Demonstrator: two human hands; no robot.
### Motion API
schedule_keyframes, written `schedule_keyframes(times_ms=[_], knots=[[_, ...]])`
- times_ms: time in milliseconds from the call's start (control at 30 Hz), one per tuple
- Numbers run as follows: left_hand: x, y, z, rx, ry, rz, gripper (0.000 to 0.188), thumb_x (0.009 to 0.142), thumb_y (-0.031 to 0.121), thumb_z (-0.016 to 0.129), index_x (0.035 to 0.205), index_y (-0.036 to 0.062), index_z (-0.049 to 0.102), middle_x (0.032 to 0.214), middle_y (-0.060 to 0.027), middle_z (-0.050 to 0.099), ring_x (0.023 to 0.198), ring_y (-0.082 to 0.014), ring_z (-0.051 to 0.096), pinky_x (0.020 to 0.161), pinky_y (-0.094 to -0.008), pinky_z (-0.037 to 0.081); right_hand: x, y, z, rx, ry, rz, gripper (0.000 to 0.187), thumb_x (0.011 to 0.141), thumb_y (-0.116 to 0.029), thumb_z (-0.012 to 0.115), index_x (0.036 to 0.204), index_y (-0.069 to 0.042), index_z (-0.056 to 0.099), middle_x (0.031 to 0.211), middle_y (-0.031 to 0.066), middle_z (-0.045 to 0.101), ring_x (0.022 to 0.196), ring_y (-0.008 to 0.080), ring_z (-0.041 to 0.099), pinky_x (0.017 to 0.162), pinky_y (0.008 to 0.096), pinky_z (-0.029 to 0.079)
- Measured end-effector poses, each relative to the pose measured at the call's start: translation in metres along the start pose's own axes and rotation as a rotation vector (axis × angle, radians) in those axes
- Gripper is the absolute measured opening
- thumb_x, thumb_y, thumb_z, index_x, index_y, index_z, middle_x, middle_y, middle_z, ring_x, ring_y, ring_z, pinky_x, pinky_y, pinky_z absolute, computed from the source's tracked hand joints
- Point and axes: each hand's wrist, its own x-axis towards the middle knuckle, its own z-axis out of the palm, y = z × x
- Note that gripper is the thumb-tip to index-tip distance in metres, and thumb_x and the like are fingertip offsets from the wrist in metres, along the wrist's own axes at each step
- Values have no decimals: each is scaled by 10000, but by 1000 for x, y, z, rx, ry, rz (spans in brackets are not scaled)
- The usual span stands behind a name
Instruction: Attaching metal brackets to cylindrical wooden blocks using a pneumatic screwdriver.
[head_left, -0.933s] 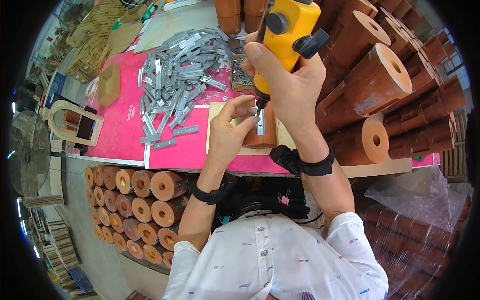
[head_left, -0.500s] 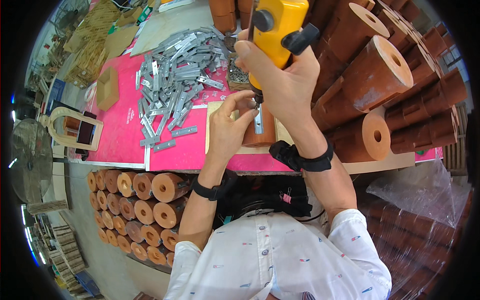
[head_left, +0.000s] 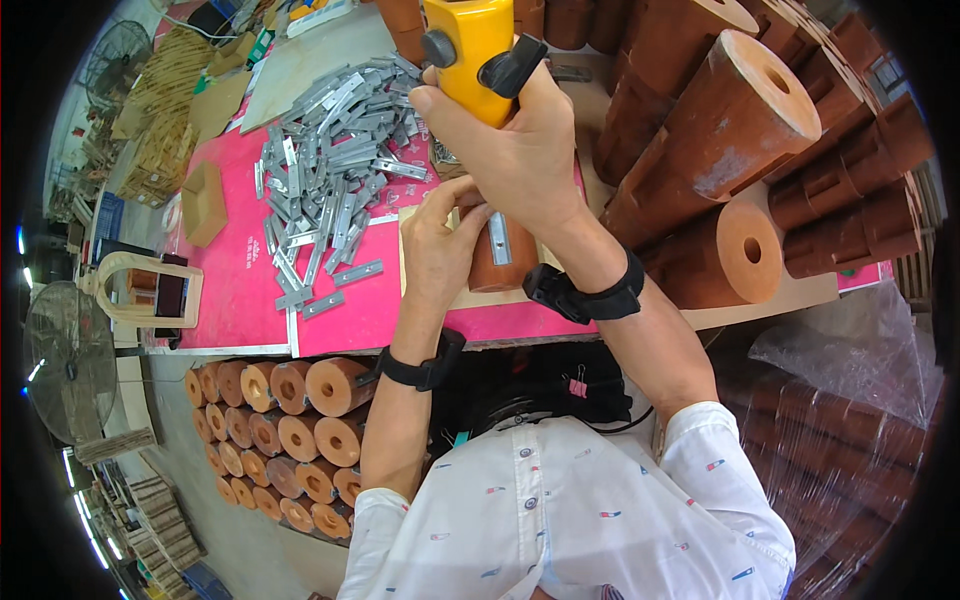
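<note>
A: What does each hand have?

B: The right hand [head_left: 525, 150] is clenched around one yellow power screwdriver [head_left: 470, 50], held upright at about 12 o'clock in the view. Its tip is hidden behind the hand. The left hand [head_left: 435, 250] has its grip pinched against one small brown wooden cylinder [head_left: 500, 265], fingers closed at the top of it; what the fingertips hold there cannot be told.

A: And the cylinder itself?

B: It stands on a pale board [head_left: 455, 300] lying on the pink counter [head_left: 230, 300], just below the screwdriver. One grey metal bracket [head_left: 498, 238] lies flat against its side.

A: How many brackets in all?

B: Too many to count. A loose heap of grey metal brackets [head_left: 330, 180] spreads at 10 o'clock from the hands, with about three lying apart at its lower edge.

A: Anything else?

B: Large brown wooden cylinders [head_left: 740, 130] with centre holes are stacked at 2 o'clock; at least four show their ends. Below the counter edge, at 8 o'clock, a stack of smaller cylinders [head_left: 290, 420] shows roughly fifteen round ends. Each wrist carries one black band. One hexagonal wooden block [head_left: 203, 203] sits at 9 o'clock.
</note>
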Motion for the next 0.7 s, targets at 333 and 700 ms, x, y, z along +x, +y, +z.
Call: schedule_keyframes(times_ms=[333,700], knots=[[-1,-7,2,1,11,1,273,788,-13,704,1058,16,670,945,-121,704,885,-221,692,810,-315,524,-3,1,-3,-78,-39,-23,458,771,-190,794,1090,13,537,828,108,648,682,184,647,631,289,541],[-14,-12,-2,-67,-232,-48,792,703,100,804,1390,23,417,1322,-194,487,1245,-335,483,1055,-393,382,-5,5,0,-46,-55,-17,484,772,-160,780,1135,2,504,853,99,646,703,199,648,664,305,536]])
